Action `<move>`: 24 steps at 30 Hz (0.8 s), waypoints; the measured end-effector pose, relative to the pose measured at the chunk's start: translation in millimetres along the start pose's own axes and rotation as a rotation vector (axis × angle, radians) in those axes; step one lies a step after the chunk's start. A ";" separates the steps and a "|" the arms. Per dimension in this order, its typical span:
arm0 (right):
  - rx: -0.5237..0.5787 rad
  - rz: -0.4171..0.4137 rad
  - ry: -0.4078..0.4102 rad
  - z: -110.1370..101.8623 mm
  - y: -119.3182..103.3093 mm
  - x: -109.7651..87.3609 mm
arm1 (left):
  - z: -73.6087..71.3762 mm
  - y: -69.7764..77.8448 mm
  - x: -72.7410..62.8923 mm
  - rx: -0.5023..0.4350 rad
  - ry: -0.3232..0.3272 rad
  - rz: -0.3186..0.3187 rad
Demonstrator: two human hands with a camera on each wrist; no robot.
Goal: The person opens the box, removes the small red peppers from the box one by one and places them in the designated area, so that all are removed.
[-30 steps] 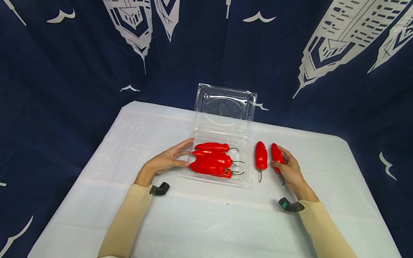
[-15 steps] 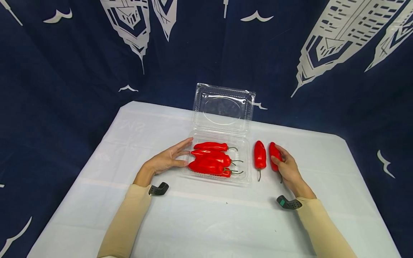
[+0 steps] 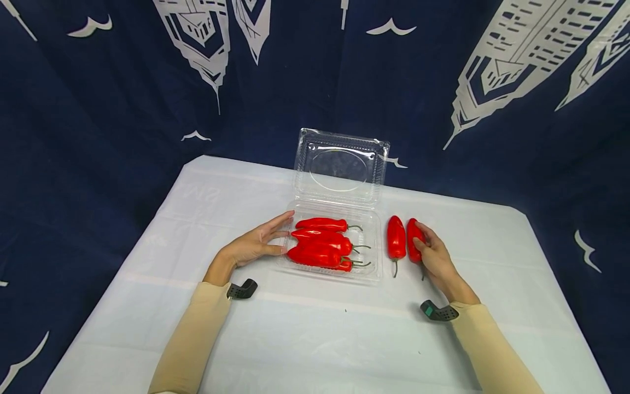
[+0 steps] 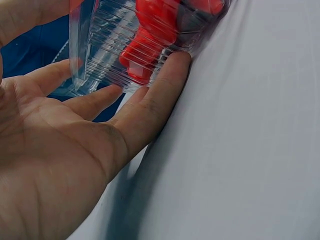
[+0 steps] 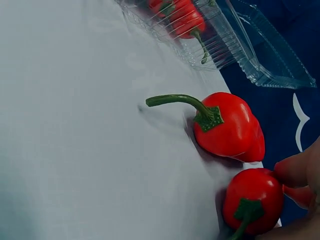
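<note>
My right hand (image 3: pixel 438 261) holds a red pepper (image 3: pixel 412 235) by its right side, thumb on top, with the pepper lying on the table and its green stem (image 5: pixel 245 220) toward me. Just left of it lies another red pepper (image 3: pixel 396 238), a narrow gap between the two. My left hand (image 3: pixel 252 244) touches the left wall of a clear plastic clamshell box (image 3: pixel 371 273), its fingers spread and fairly straight. Several red peppers (image 3: pixel 320 254) lie sideways in the box, stems to the right. In the left wrist view, fingertips (image 4: pixel 177 62) rest against the ribbed wall.
The clamshell's lid (image 3: pixel 339 164) stands raised behind its base, leaning back. A white cloth (image 3: pixel 315 339) covers the table. Behind the table hangs a dark blue curtain (image 3: pixel 315 82) with white prints. Each wrist carries a black camera mount (image 3: pixel 242 289).
My right hand has slid the outer pepper a little to the left, narrowing the gap to the pepper beside it. The left hand and the box stay in place.
</note>
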State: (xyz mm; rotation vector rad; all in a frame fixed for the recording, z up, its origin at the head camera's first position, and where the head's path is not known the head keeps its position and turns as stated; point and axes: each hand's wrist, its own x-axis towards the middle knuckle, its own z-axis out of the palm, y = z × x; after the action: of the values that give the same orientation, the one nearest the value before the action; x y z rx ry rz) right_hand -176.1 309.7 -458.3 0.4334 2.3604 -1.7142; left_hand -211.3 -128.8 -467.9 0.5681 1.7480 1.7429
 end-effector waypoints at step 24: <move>-0.064 -0.007 -0.021 -8.4 -3.4 -0.1 | -0.1 -0.8 0.7 -0.008 -0.007 0.011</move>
State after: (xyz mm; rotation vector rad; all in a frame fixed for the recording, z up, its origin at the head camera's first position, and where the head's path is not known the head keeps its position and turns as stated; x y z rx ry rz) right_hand -177.0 316.7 -452.6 0.3959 2.3969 -1.6329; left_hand -211.8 -128.4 -468.8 0.5807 1.7354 1.7528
